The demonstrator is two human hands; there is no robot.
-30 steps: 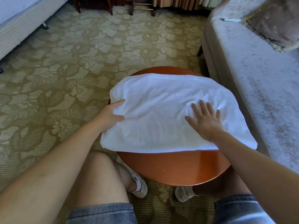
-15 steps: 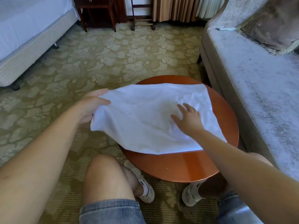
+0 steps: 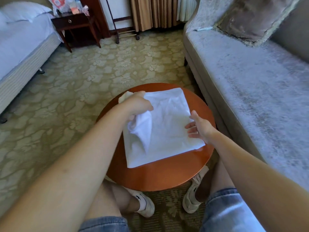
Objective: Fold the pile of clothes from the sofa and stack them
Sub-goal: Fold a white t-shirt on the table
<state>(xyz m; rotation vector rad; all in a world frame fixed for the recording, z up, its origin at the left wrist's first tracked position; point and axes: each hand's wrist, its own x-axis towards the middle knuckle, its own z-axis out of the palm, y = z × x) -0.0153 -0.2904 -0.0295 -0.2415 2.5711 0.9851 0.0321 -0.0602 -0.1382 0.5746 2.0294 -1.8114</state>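
A white garment [image 3: 168, 124] lies folded on the round orange-brown table [image 3: 160, 174]. My left hand [image 3: 137, 106] grips its left edge and holds that edge lifted over the middle, so a flap of cloth hangs from my fingers. At the garment's right edge, my right hand [image 3: 198, 127] has its fingers spread and straight, touching the cloth. The grey sofa [image 3: 250, 91] on the right shows no clothes on the seat in view.
A brown cushion [image 3: 250, 17] leans at the sofa's back. A bed [image 3: 21, 52] stands at the left, with a dark nightstand [image 3: 75, 24] beyond it. Patterned carpet [image 3: 93, 71] covers the floor. My knees and white shoes are under the table's near edge.
My left hand has carried the garment's left edge up and over toward the right. My right hand slid from the middle to the right edge. The view tilted up.
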